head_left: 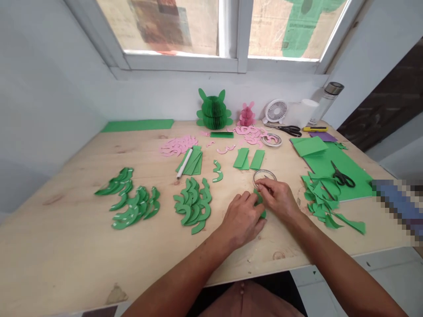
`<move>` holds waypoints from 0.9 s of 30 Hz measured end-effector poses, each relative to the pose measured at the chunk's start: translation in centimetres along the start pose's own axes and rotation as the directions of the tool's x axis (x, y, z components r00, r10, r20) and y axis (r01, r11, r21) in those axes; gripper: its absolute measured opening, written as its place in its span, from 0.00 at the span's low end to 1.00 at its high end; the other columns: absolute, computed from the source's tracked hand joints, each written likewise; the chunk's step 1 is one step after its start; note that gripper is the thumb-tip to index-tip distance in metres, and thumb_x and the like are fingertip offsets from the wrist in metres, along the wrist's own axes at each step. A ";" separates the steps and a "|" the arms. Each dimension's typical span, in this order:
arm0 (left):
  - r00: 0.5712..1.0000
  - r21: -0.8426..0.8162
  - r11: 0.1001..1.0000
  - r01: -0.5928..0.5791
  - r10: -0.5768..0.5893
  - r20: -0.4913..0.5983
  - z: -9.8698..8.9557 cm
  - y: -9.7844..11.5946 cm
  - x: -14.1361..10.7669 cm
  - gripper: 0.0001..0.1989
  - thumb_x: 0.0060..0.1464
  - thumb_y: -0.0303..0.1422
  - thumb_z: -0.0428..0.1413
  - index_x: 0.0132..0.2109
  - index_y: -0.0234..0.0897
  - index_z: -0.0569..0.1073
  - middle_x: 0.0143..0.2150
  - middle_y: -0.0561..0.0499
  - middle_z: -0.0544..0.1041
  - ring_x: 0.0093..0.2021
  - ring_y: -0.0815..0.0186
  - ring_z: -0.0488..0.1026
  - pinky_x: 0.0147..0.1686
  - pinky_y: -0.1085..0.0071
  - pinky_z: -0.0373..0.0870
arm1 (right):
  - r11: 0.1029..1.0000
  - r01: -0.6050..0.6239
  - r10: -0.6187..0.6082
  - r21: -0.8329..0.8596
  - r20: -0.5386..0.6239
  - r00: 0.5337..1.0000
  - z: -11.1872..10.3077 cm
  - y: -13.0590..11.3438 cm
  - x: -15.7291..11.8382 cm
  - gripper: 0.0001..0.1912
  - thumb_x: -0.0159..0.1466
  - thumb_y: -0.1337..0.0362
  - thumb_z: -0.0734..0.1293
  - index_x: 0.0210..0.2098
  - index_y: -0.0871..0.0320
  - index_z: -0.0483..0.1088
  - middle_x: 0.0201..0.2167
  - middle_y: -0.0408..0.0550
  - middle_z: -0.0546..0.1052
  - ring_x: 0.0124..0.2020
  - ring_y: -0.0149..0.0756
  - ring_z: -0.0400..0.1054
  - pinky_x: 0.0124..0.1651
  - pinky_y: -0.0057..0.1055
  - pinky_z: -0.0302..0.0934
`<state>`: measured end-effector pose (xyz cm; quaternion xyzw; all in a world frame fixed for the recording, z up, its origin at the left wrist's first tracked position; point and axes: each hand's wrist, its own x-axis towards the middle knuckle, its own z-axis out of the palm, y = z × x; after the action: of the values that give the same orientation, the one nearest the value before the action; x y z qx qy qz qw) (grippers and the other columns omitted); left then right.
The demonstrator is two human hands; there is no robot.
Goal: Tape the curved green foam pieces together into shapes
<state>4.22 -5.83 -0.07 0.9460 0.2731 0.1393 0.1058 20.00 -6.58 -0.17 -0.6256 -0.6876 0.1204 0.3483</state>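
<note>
My left hand (243, 218) rests on the table with bent fingers, its fingertips on a curved green paper piece (263, 214) that it partly covers. Close beside it, my right hand (277, 198) has its thumb and fingers pinched together at the near edge of a tape roll (265, 172); whatever lies between the fingertips is too small to make out. Left of my hands is a pile of wavy green cutouts (193, 202). Farther left lie more green cutouts (135, 207) with small white strips on them. A single wavy green piece (217, 171) lies above the piles.
Green scraps (320, 198), black scissors (343, 177) and green sheets (340, 167) lie at right. A white pen (185, 163) rests on green strips. Pink cutouts (178, 145), a green paper figure (214, 112), a pink one (247, 115), a fan (275, 111) and a bottle (325, 103) are at the back.
</note>
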 end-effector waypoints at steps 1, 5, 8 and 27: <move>1.000 0.001 1.000 0.000 0.000 -0.001 -0.1 0.0 0.0 0.07 0.51 0.36 0.54 0.36 0.38 0.70 0.41 0.46 0.69 0.42 0.59 0.64 0.39 0.61 0.64 | 1.000 -0.002 0.002 0.002 -0.003 1.000 0.0 0.0 0.0 0.12 0.61 0.65 0.59 0.38 0.57 0.73 0.33 0.46 0.79 0.32 0.34 0.71 0.36 0.28 0.63; 1.000 0.008 1.000 -0.003 0.003 -0.008 -0.3 -0.1 -0.2 0.07 0.51 0.36 0.54 0.34 0.37 0.70 0.41 0.46 0.69 0.42 0.59 0.65 0.39 0.62 0.63 | 1.000 -0.029 0.029 0.007 0.001 1.000 0.0 0.2 0.0 0.12 0.61 0.63 0.59 0.38 0.57 0.73 0.31 0.46 0.78 0.30 0.34 0.71 0.34 0.29 0.63; 1.000 -0.004 1.000 0.012 -0.012 -0.019 -0.4 -0.3 -0.2 0.07 0.51 0.37 0.54 0.34 0.37 0.69 0.40 0.46 0.68 0.42 0.60 0.64 0.39 0.62 0.63 | 0.998 -0.053 0.053 0.027 -0.006 0.999 -0.1 0.4 0.0 0.13 0.61 0.61 0.60 0.38 0.57 0.73 0.29 0.47 0.78 0.27 0.34 0.71 0.31 0.28 0.63; 0.997 -0.052 0.998 0.033 -0.036 -0.064 -0.1 -0.7 0.2 0.07 0.56 0.31 0.48 0.33 0.37 0.70 0.35 0.48 0.72 0.37 0.63 0.66 0.37 0.65 0.64 | 0.958 -0.250 0.278 0.140 -0.243 0.929 -1.6 1.6 0.8 0.15 0.58 0.59 0.60 0.37 0.61 0.73 0.27 0.48 0.78 0.27 0.36 0.71 0.30 0.29 0.64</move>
<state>4.01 -5.15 -0.11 0.9331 0.2889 0.1749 0.1234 22.31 -5.91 0.30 -0.7033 -0.5381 0.1195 0.4490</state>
